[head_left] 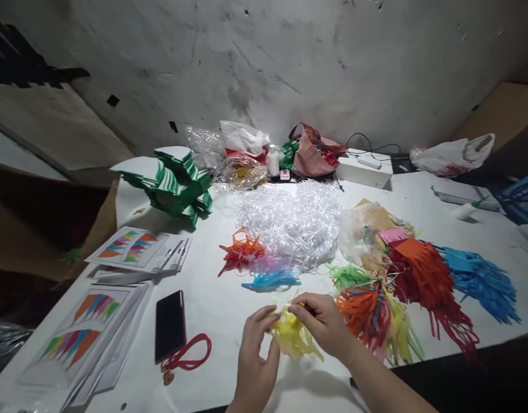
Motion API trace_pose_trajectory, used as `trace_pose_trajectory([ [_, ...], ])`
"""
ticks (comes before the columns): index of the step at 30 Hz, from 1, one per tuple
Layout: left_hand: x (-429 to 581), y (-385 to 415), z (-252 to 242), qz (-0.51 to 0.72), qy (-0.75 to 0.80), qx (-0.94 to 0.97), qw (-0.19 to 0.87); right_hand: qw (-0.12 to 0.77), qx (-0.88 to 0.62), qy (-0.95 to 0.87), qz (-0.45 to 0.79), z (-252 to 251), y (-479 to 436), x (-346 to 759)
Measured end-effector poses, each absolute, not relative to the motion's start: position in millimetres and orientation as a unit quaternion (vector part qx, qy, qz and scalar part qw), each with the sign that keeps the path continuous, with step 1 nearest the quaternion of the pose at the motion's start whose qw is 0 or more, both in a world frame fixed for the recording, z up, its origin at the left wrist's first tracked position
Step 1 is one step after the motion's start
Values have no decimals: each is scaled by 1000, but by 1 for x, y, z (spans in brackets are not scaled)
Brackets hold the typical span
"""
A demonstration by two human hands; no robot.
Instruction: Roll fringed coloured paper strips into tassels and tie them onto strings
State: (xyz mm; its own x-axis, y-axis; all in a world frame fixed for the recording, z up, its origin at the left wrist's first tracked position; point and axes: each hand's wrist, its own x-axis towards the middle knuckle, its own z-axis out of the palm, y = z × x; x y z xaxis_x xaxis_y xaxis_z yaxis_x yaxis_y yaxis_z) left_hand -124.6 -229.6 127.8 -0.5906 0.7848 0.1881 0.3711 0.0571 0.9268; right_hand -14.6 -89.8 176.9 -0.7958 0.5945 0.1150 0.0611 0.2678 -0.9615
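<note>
Near the front edge of the table, both hands are on a yellow paper tassel (pixel 294 337) with fringed strips hanging down. My left hand (pixel 259 350) pinches its left upper edge between thumb and fingers. At the right upper edge, my right hand (pixel 324 321) has its thumb and fingers closed on it; a small dark thing shows by these fingers, too small to name. Just beyond lie a blue fringed tassel (pixel 272 276) and a red-orange one (pixel 242 252), with pink between them. They touch a large heap of white string (pixel 296 223).
To the right lie bundles of orange tassels (pixel 422 267), blue tassels (pixel 482 281) and mixed colours. A phone (pixel 169 326) with a red cord and printed cards (pixel 92 338) are left. Green-white folded pieces (pixel 178 183), a white bottle (pixel 273 160) and bags (pixel 313 152) stand behind.
</note>
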Motion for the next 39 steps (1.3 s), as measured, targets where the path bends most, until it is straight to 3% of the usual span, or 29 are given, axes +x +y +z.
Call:
trace_pose_trajectory([
  [3, -112, -219, 136, 529, 714, 424, 179, 248, -247, -749, 563, 171, -95, -2],
  [9, -90, -196, 149, 572, 609, 236, 496, 292, -297, -595, 687, 154, -92, 21],
  [13, -81, -192, 155, 602, 540, 145, 570, 296, -312, -573, 698, 156, -86, 33],
  [32, -75, -198, 160, 557, 613, 198, 524, 241, -295, -619, 687, 162, -84, 34],
  [39, -76, -200, 156, 519, 649, 320, 454, 217, -290, -718, 595, 158, -85, 35],
])
